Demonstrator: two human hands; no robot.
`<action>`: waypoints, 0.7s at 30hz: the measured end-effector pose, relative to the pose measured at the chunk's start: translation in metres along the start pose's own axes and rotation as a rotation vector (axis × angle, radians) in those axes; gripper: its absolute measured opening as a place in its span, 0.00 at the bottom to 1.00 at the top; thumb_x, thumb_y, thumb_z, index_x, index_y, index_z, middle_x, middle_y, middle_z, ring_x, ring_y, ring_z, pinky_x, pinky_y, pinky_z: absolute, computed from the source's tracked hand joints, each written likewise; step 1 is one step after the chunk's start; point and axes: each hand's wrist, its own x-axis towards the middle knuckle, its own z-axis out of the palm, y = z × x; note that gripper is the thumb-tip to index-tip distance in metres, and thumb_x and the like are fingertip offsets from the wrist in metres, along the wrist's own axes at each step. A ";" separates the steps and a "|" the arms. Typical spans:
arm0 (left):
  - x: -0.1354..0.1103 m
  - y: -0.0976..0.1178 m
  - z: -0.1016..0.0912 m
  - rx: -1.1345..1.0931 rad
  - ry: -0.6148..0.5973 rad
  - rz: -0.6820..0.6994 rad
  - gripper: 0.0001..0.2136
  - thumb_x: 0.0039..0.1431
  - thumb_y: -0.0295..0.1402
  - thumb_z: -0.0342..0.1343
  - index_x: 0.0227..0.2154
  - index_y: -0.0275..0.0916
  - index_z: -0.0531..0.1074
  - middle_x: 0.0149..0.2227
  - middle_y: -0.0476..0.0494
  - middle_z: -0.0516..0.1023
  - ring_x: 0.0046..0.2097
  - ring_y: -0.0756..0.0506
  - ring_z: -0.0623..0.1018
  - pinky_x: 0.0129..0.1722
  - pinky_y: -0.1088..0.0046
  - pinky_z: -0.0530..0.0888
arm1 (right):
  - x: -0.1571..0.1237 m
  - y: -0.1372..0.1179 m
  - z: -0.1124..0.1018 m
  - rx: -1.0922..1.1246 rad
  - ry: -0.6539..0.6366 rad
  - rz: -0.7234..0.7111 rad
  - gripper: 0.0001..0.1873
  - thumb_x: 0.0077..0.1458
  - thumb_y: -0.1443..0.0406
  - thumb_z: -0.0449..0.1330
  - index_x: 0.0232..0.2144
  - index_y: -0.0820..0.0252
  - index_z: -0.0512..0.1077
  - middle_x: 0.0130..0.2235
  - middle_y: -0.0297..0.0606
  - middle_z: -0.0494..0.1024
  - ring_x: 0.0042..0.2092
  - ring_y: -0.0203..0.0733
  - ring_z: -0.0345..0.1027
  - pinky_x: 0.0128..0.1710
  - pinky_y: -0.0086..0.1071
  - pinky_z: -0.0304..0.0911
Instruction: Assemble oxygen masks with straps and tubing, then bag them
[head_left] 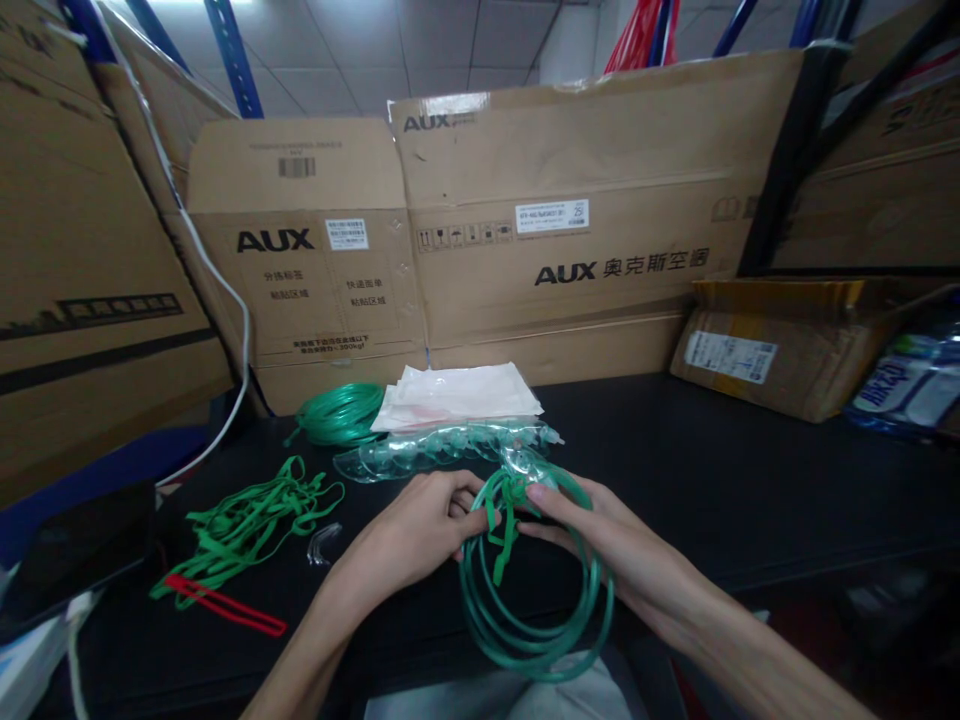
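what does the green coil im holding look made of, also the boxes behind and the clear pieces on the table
The green coil, gripped by the left hand and right hand: looks like soft plastic tubing, translucent and glossy, with light glinting along its loops. The boxes: brown cardboard, matte, creased, with printed labels. The clear pieces: likely thin moulded plastic, see-through and shiny.

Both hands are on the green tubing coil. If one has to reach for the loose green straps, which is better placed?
Probably the left hand: the green straps lie on its side of the tubing coil, close by. The right hand would have to cross over the coil.
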 end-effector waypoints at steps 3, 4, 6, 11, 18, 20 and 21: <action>0.005 -0.002 0.003 -0.074 0.008 0.034 0.13 0.60 0.38 0.58 0.42 0.35 0.78 0.32 0.47 0.80 0.28 0.48 0.76 0.28 0.76 0.72 | -0.001 -0.002 0.003 0.105 0.032 0.026 0.18 0.61 0.58 0.68 0.51 0.56 0.77 0.51 0.39 0.83 0.52 0.43 0.77 0.61 0.38 0.66; 0.007 -0.003 0.004 -0.099 0.020 0.050 0.14 0.60 0.38 0.58 0.43 0.35 0.79 0.33 0.46 0.81 0.29 0.48 0.77 0.28 0.75 0.73 | -0.001 -0.002 0.004 0.146 0.050 0.046 0.19 0.60 0.58 0.68 0.52 0.56 0.77 0.51 0.40 0.83 0.52 0.45 0.78 0.61 0.40 0.66; 0.011 -0.003 0.007 -0.147 0.059 0.073 0.15 0.60 0.37 0.58 0.45 0.35 0.79 0.35 0.44 0.82 0.31 0.46 0.78 0.29 0.74 0.74 | -0.001 -0.002 0.006 0.224 0.079 0.078 0.20 0.60 0.59 0.69 0.52 0.58 0.76 0.50 0.43 0.84 0.50 0.49 0.80 0.60 0.45 0.68; 0.018 0.001 0.019 -0.175 0.220 0.051 0.17 0.60 0.31 0.57 0.52 0.34 0.77 0.36 0.42 0.83 0.35 0.44 0.81 0.28 0.75 0.74 | 0.004 0.000 0.008 0.363 0.070 0.089 0.17 0.63 0.61 0.66 0.49 0.68 0.78 0.48 0.52 0.84 0.50 0.54 0.81 0.57 0.44 0.71; 0.015 0.008 0.035 0.103 0.404 0.166 0.13 0.64 0.29 0.56 0.48 0.40 0.81 0.43 0.42 0.76 0.37 0.46 0.79 0.36 0.73 0.77 | 0.007 0.000 0.007 0.496 0.028 0.053 0.12 0.65 0.63 0.64 0.47 0.66 0.79 0.46 0.49 0.85 0.46 0.50 0.82 0.53 0.42 0.74; 0.016 0.016 0.034 0.204 0.384 0.187 0.12 0.65 0.27 0.55 0.45 0.41 0.82 0.41 0.43 0.77 0.39 0.45 0.79 0.38 0.72 0.76 | 0.009 -0.001 0.006 0.522 0.017 0.050 0.12 0.65 0.64 0.63 0.47 0.66 0.78 0.47 0.49 0.85 0.47 0.49 0.82 0.53 0.41 0.75; 0.017 0.022 0.034 0.282 0.368 0.200 0.12 0.66 0.26 0.54 0.44 0.41 0.82 0.40 0.43 0.78 0.40 0.45 0.79 0.39 0.72 0.75 | 0.009 -0.002 0.005 0.533 0.031 0.050 0.11 0.65 0.65 0.62 0.47 0.66 0.78 0.47 0.50 0.84 0.47 0.49 0.82 0.53 0.41 0.75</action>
